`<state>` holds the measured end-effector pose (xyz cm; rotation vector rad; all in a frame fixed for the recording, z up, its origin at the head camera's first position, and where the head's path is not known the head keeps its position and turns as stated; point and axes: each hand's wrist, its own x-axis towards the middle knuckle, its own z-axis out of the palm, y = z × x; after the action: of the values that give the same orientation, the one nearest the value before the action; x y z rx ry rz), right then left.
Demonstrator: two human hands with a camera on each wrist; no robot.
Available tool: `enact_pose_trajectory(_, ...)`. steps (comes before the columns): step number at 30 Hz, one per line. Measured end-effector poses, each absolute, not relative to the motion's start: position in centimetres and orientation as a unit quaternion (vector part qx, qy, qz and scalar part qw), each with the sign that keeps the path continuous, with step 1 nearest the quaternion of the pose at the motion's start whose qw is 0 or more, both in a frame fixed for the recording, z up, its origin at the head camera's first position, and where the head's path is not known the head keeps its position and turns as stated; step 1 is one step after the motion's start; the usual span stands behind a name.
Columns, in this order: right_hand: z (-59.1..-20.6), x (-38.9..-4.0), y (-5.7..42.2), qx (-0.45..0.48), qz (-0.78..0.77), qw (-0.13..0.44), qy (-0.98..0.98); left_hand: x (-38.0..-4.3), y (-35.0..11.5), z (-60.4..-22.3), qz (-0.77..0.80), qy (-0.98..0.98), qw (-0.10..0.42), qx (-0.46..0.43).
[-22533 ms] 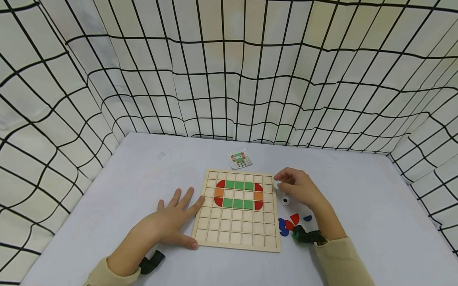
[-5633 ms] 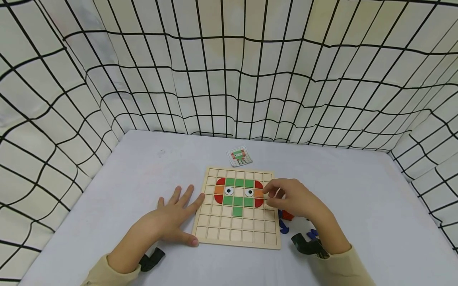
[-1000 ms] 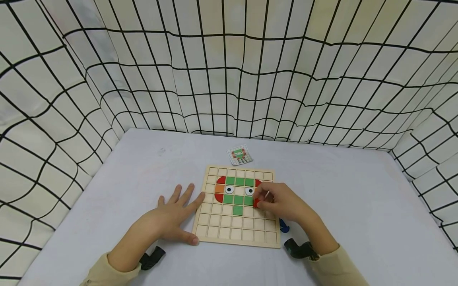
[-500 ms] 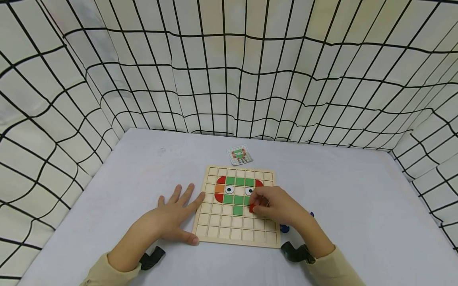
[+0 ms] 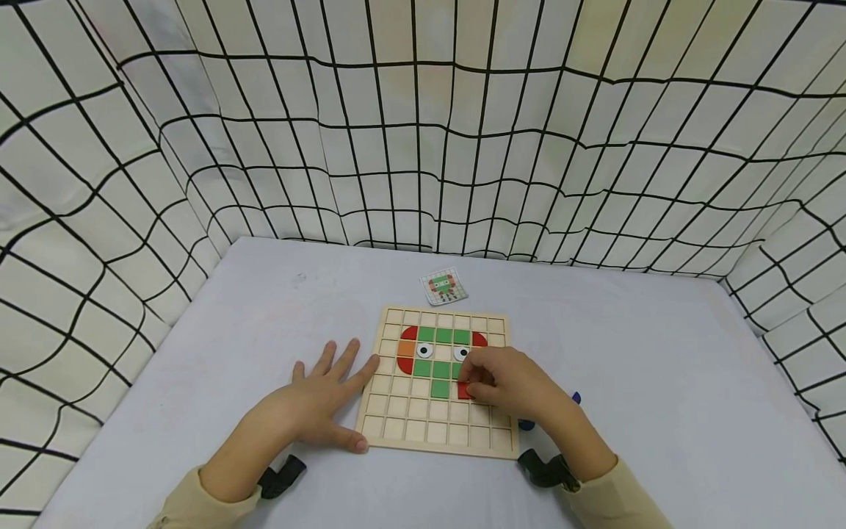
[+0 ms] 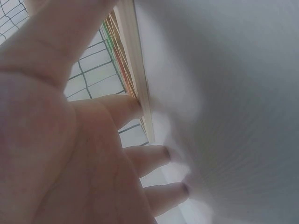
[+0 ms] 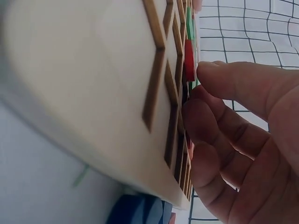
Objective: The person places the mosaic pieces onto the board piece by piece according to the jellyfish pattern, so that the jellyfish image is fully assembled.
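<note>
A wooden grid board (image 5: 436,450) lies on the white table, filled in part with green, red and orange pieces and two round eye pieces (image 5: 424,350). My left hand (image 5: 316,411) lies with fingers spread at the board's left side, forefinger and thumb at its edge; the left wrist view shows those fingers along the wooden rim (image 6: 135,65). My right hand (image 5: 505,378) pinches a red square tile (image 5: 464,391) at the cell right of the lowest green tile (image 5: 439,389). In the right wrist view the thumb is right at the red tile (image 7: 188,60). My right fingers cover the right-hand orange piece.
A small pattern card (image 5: 443,286) lies beyond the board's far edge. Blue pieces (image 5: 526,425) lie by the board's right edge, partly hidden by my right forearm. Black netting (image 5: 429,125) hangs around the table at the back and sides.
Over the last second my right hand has moved left and a little nearer, bringing the red tile to the cell beside the lowest green one. The left hand has stayed put.
</note>
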<state>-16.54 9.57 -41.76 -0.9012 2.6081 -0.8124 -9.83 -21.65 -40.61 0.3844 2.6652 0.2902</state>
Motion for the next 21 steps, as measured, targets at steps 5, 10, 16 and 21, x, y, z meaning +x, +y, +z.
enact_pose_trajectory(5,-41.61,-16.47,9.54,-0.315,-0.269,0.136,0.9,-9.72,-21.61,-40.52,0.105,0.961,0.215,0.141)
enact_pose_trajectory(10,-41.32,-16.43,9.91,-0.329,-0.246,0.13,0.903,-9.72,-21.62,-40.48,0.106,0.961,0.214,0.141)
enact_pose_trajectory(16,-41.3,-16.51,10.14,-0.348,-0.246,0.14,0.894,-9.68,-21.64,-40.46,0.108,0.961,0.213,0.142)
enact_pose_trajectory(21,-41.33,-16.51,10.06,-0.357,-0.252,0.15,0.887,-9.68,-21.67,-40.48,0.107,0.96,0.213,0.144)
